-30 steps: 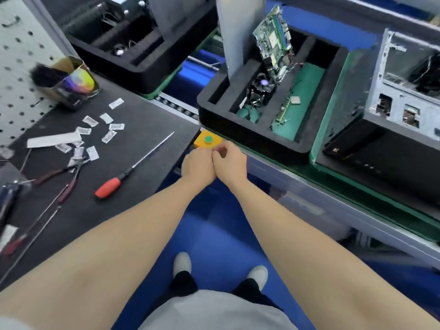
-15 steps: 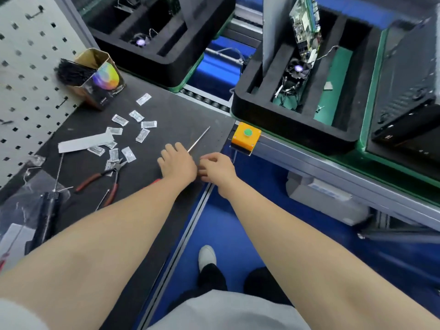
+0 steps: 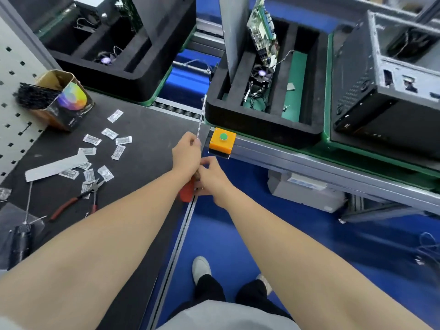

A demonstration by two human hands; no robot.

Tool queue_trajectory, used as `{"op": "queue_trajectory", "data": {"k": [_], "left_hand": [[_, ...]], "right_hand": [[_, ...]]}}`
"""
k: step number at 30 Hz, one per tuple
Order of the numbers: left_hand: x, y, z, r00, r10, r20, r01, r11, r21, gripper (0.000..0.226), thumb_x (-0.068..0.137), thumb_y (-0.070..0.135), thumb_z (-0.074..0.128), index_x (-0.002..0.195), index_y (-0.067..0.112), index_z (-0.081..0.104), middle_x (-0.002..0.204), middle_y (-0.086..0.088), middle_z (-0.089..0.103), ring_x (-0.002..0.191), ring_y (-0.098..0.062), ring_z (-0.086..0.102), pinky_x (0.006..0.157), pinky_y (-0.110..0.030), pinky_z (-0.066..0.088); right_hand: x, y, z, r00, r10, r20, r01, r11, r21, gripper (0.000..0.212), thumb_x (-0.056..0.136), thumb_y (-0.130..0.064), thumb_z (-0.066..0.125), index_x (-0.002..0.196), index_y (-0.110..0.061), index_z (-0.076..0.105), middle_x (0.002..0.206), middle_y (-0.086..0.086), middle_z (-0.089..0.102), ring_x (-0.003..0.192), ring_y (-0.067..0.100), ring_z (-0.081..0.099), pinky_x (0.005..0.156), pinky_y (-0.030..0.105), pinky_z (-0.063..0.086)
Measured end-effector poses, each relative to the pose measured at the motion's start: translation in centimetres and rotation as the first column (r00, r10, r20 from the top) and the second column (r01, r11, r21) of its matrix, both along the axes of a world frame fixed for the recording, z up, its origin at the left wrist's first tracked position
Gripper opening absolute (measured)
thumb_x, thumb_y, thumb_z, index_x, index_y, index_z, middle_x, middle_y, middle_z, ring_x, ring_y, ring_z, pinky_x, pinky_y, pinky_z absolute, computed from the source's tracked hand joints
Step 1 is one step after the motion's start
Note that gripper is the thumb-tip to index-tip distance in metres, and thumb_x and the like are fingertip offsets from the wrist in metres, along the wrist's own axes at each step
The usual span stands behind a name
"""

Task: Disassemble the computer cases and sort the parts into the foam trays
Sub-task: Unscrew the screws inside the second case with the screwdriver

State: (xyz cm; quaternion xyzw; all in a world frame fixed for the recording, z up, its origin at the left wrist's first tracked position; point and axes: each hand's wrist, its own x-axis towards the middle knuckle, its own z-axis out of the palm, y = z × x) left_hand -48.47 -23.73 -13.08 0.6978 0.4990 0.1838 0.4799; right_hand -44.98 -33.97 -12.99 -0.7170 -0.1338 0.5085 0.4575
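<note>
A long screwdriver (image 3: 201, 115) with a red handle is lifted off the black mat, its thin shaft pointing away from me. My left hand (image 3: 187, 152) pinches the shaft near the handle. My right hand (image 3: 209, 176) curls round the red handle at the mat's right edge. A black foam tray (image 3: 262, 126) on the conveyor holds an upright circuit board (image 3: 262, 27), a fan (image 3: 260, 75) and a grey panel. An opened computer case (image 3: 390, 75) stands to its right.
An orange box with a green button (image 3: 222, 140) sits on the conveyor rail just right of my hands. The black mat (image 3: 147, 129) carries several small packets (image 3: 117, 152), red-handled pliers (image 3: 76, 202) and a carton of black ties (image 3: 59, 101). A second foam tray (image 3: 119, 55) stands at the back left.
The screwdriver lay flat on the mat under my left hand; now both hands have lifted it, and its shaft points toward the conveyor. The view has swung slightly left.
</note>
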Motion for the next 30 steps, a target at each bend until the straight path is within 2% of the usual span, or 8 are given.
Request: {"op": "queue_trajectory", "data": {"k": [3, 6, 10, 16, 24, 25, 27, 30], "left_hand": [[5.0, -0.8, 3.2, 0.984, 0.017, 0.178, 0.016, 0.983, -0.18, 0.015, 0.104, 0.02, 0.044, 0.102, 0.017, 0.059, 0.083, -0.005, 0.058, 0.075, -0.024, 0.055, 0.075, -0.046, 0.053], [9.7, -2.8, 6.6, 0.927, 0.004, 0.374, 0.116, 0.948, -0.296, 0.028, 0.103, 0.004, 0.038, 0.121, 0.019, 0.054, 0.078, -0.007, 0.053, 0.061, -0.018, 0.051, 0.061, -0.037, 0.051], [15.2, -6.1, 11.0, 0.863, -0.196, 0.465, 0.326, 0.92, -0.219, 0.064, 0.101, -0.004, 0.04, 0.152, 0.034, 0.03, 0.099, -0.008, 0.069, 0.074, -0.019, 0.066, 0.069, -0.029, 0.059], [23.3, -11.0, 14.9, 0.746, -0.558, 0.364, 0.568, 0.818, 0.09, 0.035, 0.111, 0.014, 0.033, 0.131, 0.032, 0.054, 0.138, 0.005, 0.061, 0.105, -0.016, 0.069, 0.1, -0.05, 0.055], [33.5, -14.8, 17.9, 0.68, -0.721, 0.136, 0.658, 0.681, 0.321, 0.044, 0.111, 0.018, 0.035, 0.153, 0.029, 0.044, 0.153, 0.005, 0.052, 0.131, -0.013, 0.052, 0.105, -0.029, 0.04], [34.7, -15.2, 18.3, 0.672, -0.728, 0.136, 0.664, 0.673, 0.326, 0.046, 0.111, 0.015, 0.036, 0.154, 0.03, 0.043, 0.156, 0.005, 0.048, 0.129, -0.01, 0.054, 0.102, -0.025, 0.042], [36.8, -15.8, 19.0, 0.666, -0.739, 0.103, 0.674, 0.655, 0.34, 0.055, 0.109, 0.008, 0.035, 0.157, 0.037, 0.038, 0.159, 0.007, 0.043, 0.094, 0.004, 0.06, 0.079, -0.021, 0.05], [39.7, -16.8, 19.8, 0.652, -0.758, 0.036, 0.705, 0.623, 0.339, 0.068, 0.107, 0.001, 0.031, 0.157, 0.047, 0.032, 0.16, 0.001, 0.042, 0.067, -0.002, 0.045, 0.062, -0.035, 0.056]], "right_hand": [[2.9, -1.3, 2.5, 0.982, -0.169, -0.09, 0.176, 0.98, 0.087, 0.026, 0.108, -0.047, 0.054, 0.119, -0.028, 0.041, 0.101, 0.014, 0.074, 0.076, 0.03, 0.077, 0.067, 0.047, 0.066], [6.4, -3.1, 5.2, 0.972, -0.236, 0.012, 0.234, 0.967, 0.1, 0.032, 0.109, -0.052, 0.046, 0.118, -0.022, 0.044, 0.091, 0.013, 0.072, 0.061, 0.024, 0.065, 0.057, 0.039, 0.062], [11.2, -5.9, 8.3, 0.893, -0.426, 0.146, 0.397, 0.898, 0.19, 0.034, 0.11, -0.05, 0.039, 0.108, -0.018, 0.046, 0.095, 0.016, 0.067, 0.05, 0.019, 0.055, 0.043, 0.031, 0.047], [19.1, -10.8, 13.3, 0.718, -0.62, 0.316, 0.554, 0.784, 0.28, 0.029, 0.109, -0.044, 0.042, 0.096, -0.018, 0.048, 0.084, 0.009, 0.067, 0.044, 0.017, 0.056, 0.038, 0.027, 0.042], [29.8, -17.1, 18.3, 0.551, -0.652, 0.52, 0.565, 0.75, 0.342, 0.023, 0.095, -0.035, 0.058, 0.094, -0.012, 0.063, 0.087, 0.006, 0.071, 0.084, 0.034, 0.07, 0.074, 0.048, 0.06], [31.0, -17.8, 18.7, 0.536, -0.659, 0.528, 0.565, 0.744, 0.356, 0.024, 0.094, -0.034, 0.06, 0.093, -0.011, 0.064, 0.085, 0.006, 0.071, 0.083, 0.033, 0.07, 0.074, 0.048, 0.06], [33.4, -19.0, 19.3, 0.508, -0.665, 0.547, 0.554, 0.739, 0.384, 0.025, 0.094, -0.033, 0.062, 0.094, -0.009, 0.068, 0.085, 0.006, 0.073, 0.08, 0.028, 0.069, 0.069, 0.042, 0.057], [36.9, -21.1, 20.1, 0.455, -0.66, 0.598, 0.522, 0.742, 0.421, 0.021, 0.093, -0.032, 0.066, 0.093, -0.012, 0.072, 0.085, 0.0, 0.073, 0.079, 0.012, 0.065, 0.061, 0.027, 0.047]]}}
